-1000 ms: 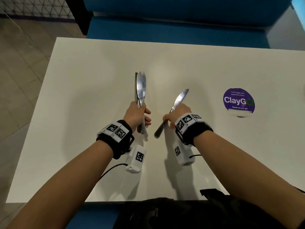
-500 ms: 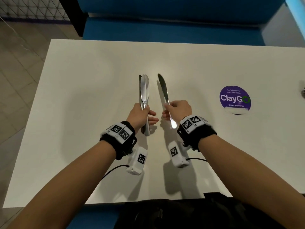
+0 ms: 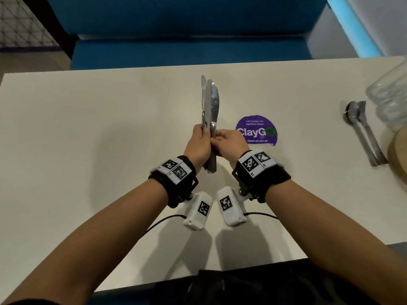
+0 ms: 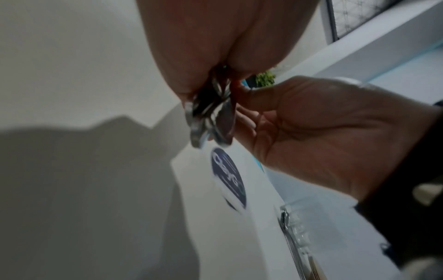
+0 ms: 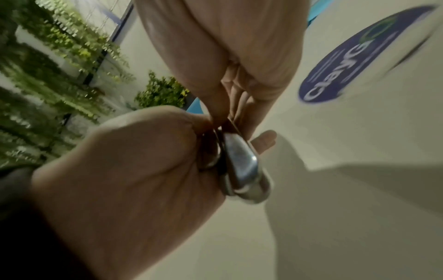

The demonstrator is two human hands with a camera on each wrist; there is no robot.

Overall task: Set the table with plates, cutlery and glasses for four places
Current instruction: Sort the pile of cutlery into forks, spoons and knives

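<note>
Several steel table knives point(image 3: 210, 102) stand upright as one bundle above the middle of the white table point(image 3: 88, 128), blades pointing away from me. My left hand point(image 3: 203, 137) grips the handles from the left. My right hand point(image 3: 217, 139) pinches the rightmost knife against the bundle from the right. The left wrist view shows the handle ends point(image 4: 210, 121) sticking out below the left hand point(image 4: 203, 47), with the right hand point(image 4: 323, 132) closing in beside them. In the right wrist view the rounded handle ends point(image 5: 242, 166) sit between the two hands.
A purple round sticker point(image 3: 256, 132) lies on the table just right of my hands. At the right edge are a spoon and fork point(image 3: 361, 133), clear glasses point(image 3: 389, 95) and a tan round object point(image 3: 398, 155). A blue bench point(image 3: 187, 51) runs behind the table.
My right hand turned its knife upright and brought it left against the knives in my left hand. Both hands now meet on one bundle. The view shifted right.
</note>
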